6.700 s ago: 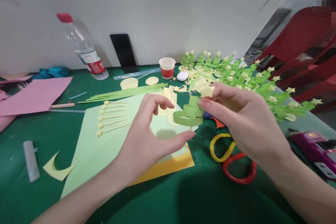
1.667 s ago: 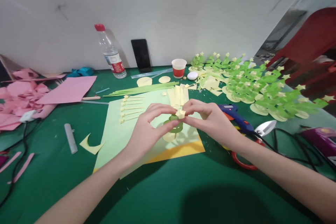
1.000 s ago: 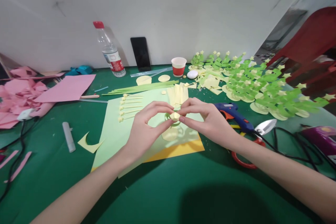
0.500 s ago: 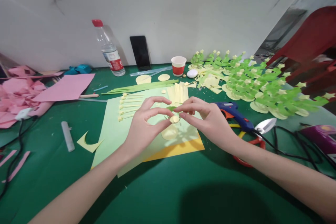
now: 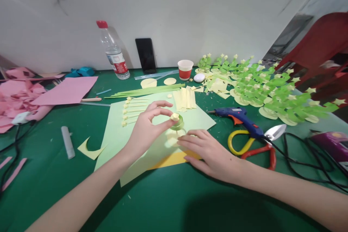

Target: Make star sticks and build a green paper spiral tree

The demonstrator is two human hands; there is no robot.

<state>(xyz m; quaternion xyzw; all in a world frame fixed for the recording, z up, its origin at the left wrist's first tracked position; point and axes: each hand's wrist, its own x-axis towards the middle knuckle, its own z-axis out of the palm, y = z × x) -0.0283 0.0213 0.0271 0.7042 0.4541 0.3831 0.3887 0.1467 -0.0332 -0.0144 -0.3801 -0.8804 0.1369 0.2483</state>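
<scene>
My left hand (image 5: 149,127) pinches a small cream paper star (image 5: 175,116) between thumb and fingertips. Just beneath the star a green paper strip (image 5: 178,124) coils round, above a pale round paper base (image 5: 172,138). My right hand (image 5: 212,155) is low over the sheets with its fingers stretched out, their tips at the edge of that base; whether they press on it I cannot tell. Under both hands lie a light green sheet (image 5: 114,130) and a yellow-orange sheet (image 5: 168,160). Thin cream strips with knotted ends (image 5: 133,111) lie in a row left of my left hand.
Right of my hands are a blue glue gun (image 5: 236,112), scissors (image 5: 241,143) and a black cable. Several finished green paper plants (image 5: 266,87) stand at the back right. A paper cup (image 5: 185,70), phone (image 5: 146,56) and bottle (image 5: 116,59) are along the wall; pink paper (image 5: 67,88) lies left.
My right hand has let go of the green strip and moved down toward the base, its fingers spreading out. My left hand has shifted slightly left with the star.
</scene>
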